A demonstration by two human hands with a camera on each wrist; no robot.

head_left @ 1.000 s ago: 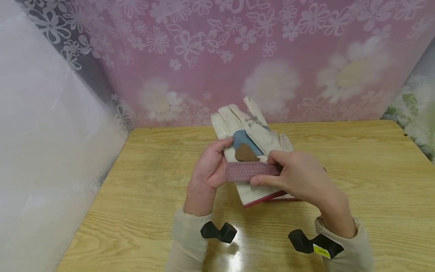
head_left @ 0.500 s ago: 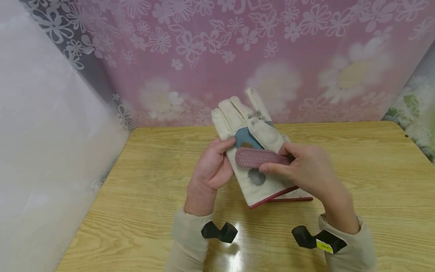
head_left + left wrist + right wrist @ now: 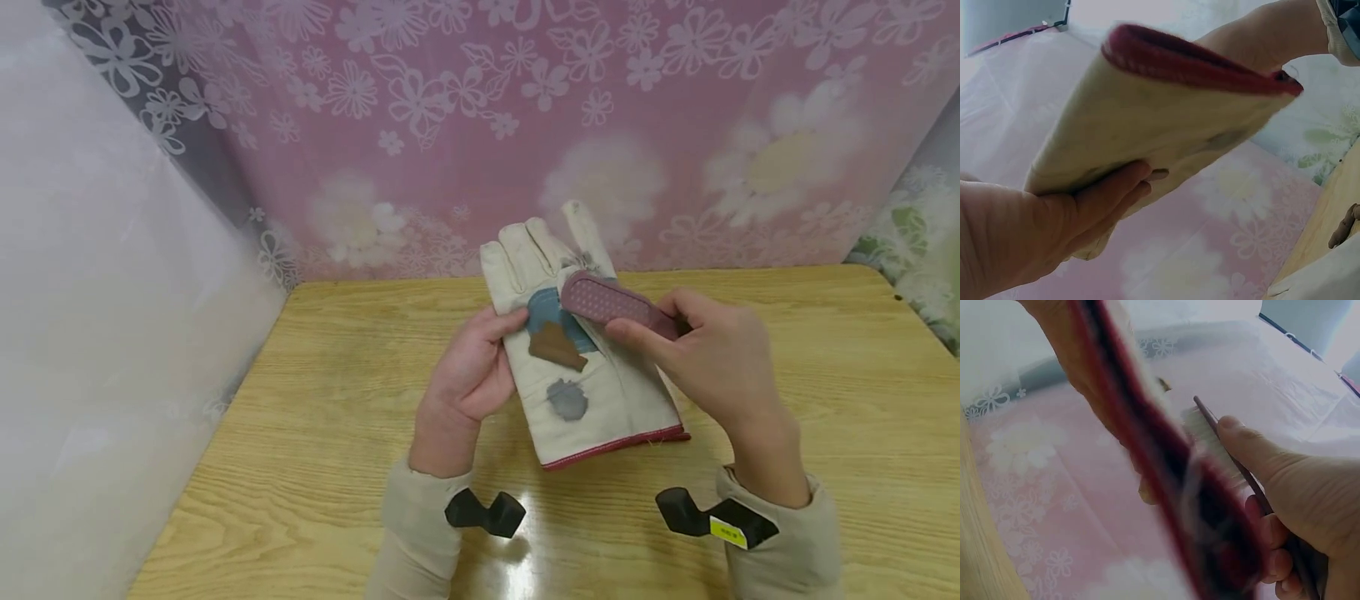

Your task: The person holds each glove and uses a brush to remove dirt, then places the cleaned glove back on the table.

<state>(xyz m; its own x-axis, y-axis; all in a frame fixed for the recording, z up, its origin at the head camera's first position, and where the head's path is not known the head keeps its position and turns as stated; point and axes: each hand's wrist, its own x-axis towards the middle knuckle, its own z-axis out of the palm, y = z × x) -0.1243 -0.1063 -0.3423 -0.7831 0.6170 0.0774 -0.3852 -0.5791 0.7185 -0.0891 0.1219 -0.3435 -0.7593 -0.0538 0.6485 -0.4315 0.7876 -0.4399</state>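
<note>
Up off the counter (image 3: 330, 400), as best I can judge from over here, is a cream canvas work glove (image 3: 615, 383) tilted towards the head camera, its red cuff trim (image 3: 615, 448) at the near end. I've got the left grip (image 3: 468, 367) closed on its left edge, thumb on the front and fingers behind. The right grip (image 3: 716, 358) is pinched shut round a mauve scrubbing brush (image 3: 611, 302), no slack that I can see, and the brush head is over the base of the glove's thumb. The right wrist view shows the pale bristles (image 3: 1225, 453) turned towards the glove, but the cuff is blurry there, so I can't tell whether they're actually pressing on it. Can't swear to whether a second glove is tucked behind either.

My read is we're mid-scrub, working the front of the glove. There's a grey smudge (image 3: 567, 401) sitting uncovered near the cuff, and a brown patch (image 3: 557, 346) over the blue panel (image 3: 543, 307) that could be dirt or just part of the glove, no idea. For the next move I'd want the left grip steady so the floppy canvas doesn't fold, then the brush laid flat and stroked down towards that smudge
</note>
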